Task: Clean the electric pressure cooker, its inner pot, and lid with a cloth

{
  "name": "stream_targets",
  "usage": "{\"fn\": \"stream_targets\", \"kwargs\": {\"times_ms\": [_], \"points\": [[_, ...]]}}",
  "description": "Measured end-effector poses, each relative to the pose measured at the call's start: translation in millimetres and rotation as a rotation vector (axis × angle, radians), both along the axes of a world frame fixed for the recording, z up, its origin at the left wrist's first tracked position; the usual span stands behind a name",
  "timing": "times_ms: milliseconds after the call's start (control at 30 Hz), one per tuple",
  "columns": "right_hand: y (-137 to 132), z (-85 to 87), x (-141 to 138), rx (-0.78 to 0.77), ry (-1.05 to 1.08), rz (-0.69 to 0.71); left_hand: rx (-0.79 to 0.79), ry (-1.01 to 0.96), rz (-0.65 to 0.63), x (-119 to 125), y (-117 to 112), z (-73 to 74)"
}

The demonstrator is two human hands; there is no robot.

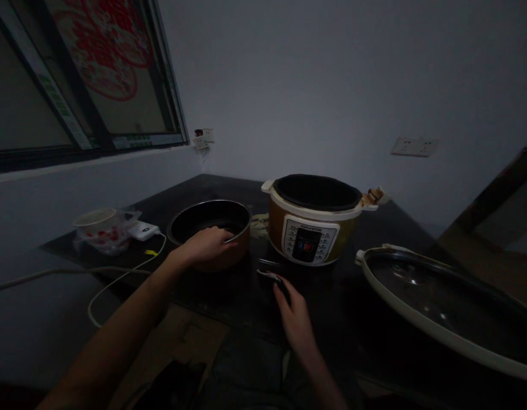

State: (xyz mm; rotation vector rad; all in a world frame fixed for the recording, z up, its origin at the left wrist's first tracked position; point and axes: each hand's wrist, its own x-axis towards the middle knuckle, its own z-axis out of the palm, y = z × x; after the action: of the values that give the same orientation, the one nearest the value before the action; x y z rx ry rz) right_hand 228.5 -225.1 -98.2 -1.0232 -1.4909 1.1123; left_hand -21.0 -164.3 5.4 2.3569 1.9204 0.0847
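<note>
Centrally, the pot (pixel 231 257) is standing on the dark bench (pixel 229 299), just left of the cooker (pixel 312 228) and close to it, though I cannot tell whether they are touching. My left hand (pixel 207 245) is lying across the pot's near rim, fingers curling over the edge into the bowl, so that grip is clamping on the rim. My right hand (pixel 295 316) is hovering lower and nearer to me, in front of the cooker's control panel. Its grip is closing on a small dark object (pixel 269 276) with a pale glint, and the light is too dim to identify it. The object is pointing away from me and to the left, toward the gap between pot and cooker. The left hand is therefore the nearer one to the pot, and the right is nearer to the open cooker. A lid (pixel 438 302) is resting at far right, a charger (pixel 143 230) and a bagged bowl (pixel 96 223) at far left.
</note>
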Motion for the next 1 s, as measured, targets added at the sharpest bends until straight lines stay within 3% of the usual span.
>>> {"fn": "stream_targets", "kwargs": {"times_ms": [267,367,467,567,667,867,933,1000], "points": [[-10.1,7.7,41.6,-0.107,0.05,-0.086,0.08,-0.044,-0.026,-6.3,-12.5,1.9],[-8.0,9.6,42.9,-0.113,0.053,-0.093,0.263,-0.21,-0.098,7.5,-26.3,4.1],[-6.7,13.6,41.2,-0.069,0.039,-0.131,0.373,-0.535,-0.144,38.0,-49.8,4.7],[-8.5,21.7,40.3,0.032,-0.005,-0.176,0.106,-1.039,-0.188,77.4,-71.6,-0.3],[-13.2,33.7,43.1,0.1,-0.073,-0.05,-0.15,-1.368,-0.177,109.1,-79.5,-10.5],[-29.1,56.7,53.0,0.269,-0.376,0.169,-0.509,-1.337,-0.332,134.4,-72.9,-43.0],[-34.2,60.3,54.9,0.313,-0.486,0.2,-0.542,-1.344,-0.297,140.1,-73.3,-59.5],[-38.0,61.8,57.8,0.351,-0.562,0.177,-0.524,-1.363,-0.179,146.5,-75.3,-76.5]]}}
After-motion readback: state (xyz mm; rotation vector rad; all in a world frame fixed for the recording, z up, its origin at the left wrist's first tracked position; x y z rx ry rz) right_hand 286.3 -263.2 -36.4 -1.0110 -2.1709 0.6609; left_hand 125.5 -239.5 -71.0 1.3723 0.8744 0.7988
